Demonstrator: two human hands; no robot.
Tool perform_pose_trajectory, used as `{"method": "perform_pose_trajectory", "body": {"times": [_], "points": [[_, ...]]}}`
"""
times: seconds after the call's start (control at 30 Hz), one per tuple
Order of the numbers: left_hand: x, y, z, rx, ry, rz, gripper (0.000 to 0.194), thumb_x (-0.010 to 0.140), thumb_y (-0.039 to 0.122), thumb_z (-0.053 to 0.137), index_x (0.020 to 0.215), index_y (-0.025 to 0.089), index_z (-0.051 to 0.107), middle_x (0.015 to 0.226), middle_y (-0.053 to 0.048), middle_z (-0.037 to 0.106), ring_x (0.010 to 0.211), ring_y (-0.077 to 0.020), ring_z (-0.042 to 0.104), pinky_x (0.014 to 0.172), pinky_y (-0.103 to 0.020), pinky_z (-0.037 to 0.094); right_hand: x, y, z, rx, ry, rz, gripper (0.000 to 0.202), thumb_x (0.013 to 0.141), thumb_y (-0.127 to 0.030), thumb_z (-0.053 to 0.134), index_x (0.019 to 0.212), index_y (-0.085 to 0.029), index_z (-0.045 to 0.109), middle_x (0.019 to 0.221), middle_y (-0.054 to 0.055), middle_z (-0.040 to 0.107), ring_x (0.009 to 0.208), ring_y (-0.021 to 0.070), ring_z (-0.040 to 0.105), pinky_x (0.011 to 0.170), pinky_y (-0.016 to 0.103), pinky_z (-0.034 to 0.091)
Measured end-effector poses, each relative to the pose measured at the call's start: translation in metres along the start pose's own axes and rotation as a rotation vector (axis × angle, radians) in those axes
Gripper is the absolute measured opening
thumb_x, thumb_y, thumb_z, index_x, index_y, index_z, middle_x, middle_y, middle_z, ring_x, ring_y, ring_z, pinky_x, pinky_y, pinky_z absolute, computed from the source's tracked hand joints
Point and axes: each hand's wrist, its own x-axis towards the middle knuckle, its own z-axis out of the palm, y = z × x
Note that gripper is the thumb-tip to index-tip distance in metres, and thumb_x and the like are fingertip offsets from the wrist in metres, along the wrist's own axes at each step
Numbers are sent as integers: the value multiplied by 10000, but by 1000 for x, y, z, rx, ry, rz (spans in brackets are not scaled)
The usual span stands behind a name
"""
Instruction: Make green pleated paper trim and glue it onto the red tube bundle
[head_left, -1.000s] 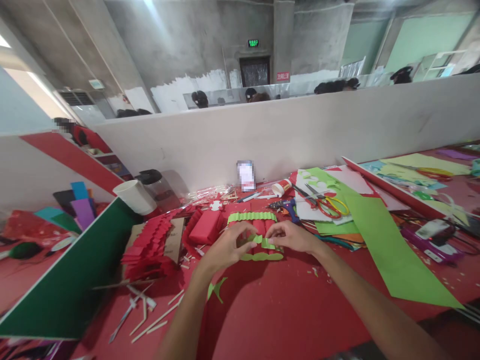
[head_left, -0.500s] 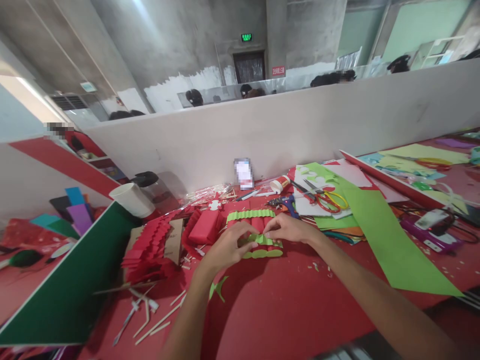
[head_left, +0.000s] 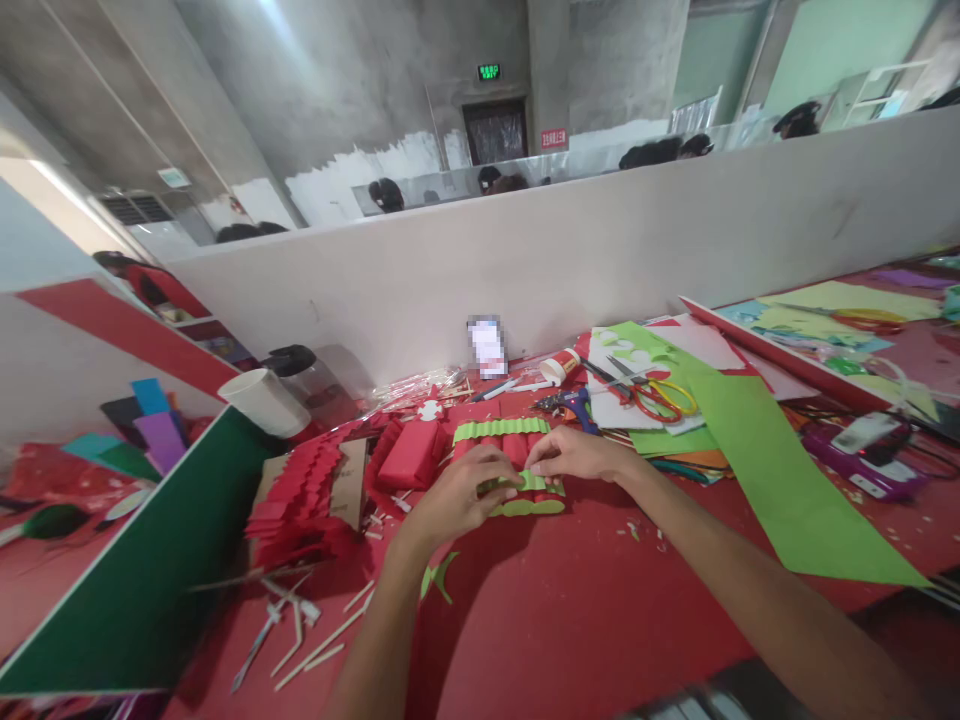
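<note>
A row of red paper rolls (head_left: 514, 443) lies on the red table in front of me. Green paper discs (head_left: 541, 507) cap their near ends, and a wavy green strip (head_left: 487, 431) crosses the far ends. Over the nearer part runs a second green paper strip (head_left: 535, 481). My left hand (head_left: 469, 487) is closed at this strip's left side, fingertips pressed near its middle. From the right, my right hand (head_left: 574, 455) pinches the same strip, close to the left fingertips. Part of the strip and rolls is hidden under the left hand.
Left are a red paper-wrapped block (head_left: 410, 452), folded red paper (head_left: 296, 500) and thin wooden sticks (head_left: 322, 640). A glue gun (head_left: 574, 403), scissors (head_left: 660, 395) and green paper sheets (head_left: 780, 480) lie right. A phone (head_left: 489, 348) leans on the white partition (head_left: 600, 250).
Both hands stay at the nearer green strip, with only slight finger shifts. The left fingertips have moved a little, and the rolls look unmoved.
</note>
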Motion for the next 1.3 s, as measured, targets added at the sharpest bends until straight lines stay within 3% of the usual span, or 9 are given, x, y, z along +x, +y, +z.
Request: {"method": "perform_pose_trajectory", "body": {"times": [0.2,0.4,0.6,0.73,1.07,1.3], "points": [[0,1,-1,4,-4,-19,155,891,222,538,961,240,675,1071,-57,588,971,-180,558,815,-277,470,1,2,-1,-31,5,-2,185,775,-285,639,858,-128,692,656,0,622,594,121,560,578,230,432],[0,7,-6,16,101,-153,181,903,273,493,1054,225,579,1001,-43,616,941,-197,561,822,-310,455,0,-3,0,-127,18,-15,195,776,-287,620,859,-131,700,692,18,647,621,134,579,586,231,424],[0,6,-5,5,22,-223,156,882,272,491,1006,213,565,882,-28,612,820,-185,571,697,-274,448,-5,-19,3,-246,34,26,253,777,-343,626,893,-136,715,718,27,668,643,140,578,558,214,401],[1,6,-3,-58,1,-227,136,885,277,490,983,206,554,849,-19,598,729,-155,561,632,-250,428,-4,-24,5,-288,27,33,242,762,-340,635,873,-145,724,737,25,678,650,137,573,557,209,395],[1,6,-2,-119,26,-215,114,878,276,506,950,201,553,860,-24,614,720,-154,578,627,-250,446,-1,-26,6,-359,13,47,278,759,-390,634,860,-151,734,739,22,683,599,115,532,499,193,362],[1,5,-1,-128,55,-200,107,874,269,512,939,201,562,869,-30,619,746,-161,585,634,-251,456,1,-24,11,-430,54,137,271,762,-396,599,867,-174,714,784,21,668,559,113,524,369,156,322]]}}
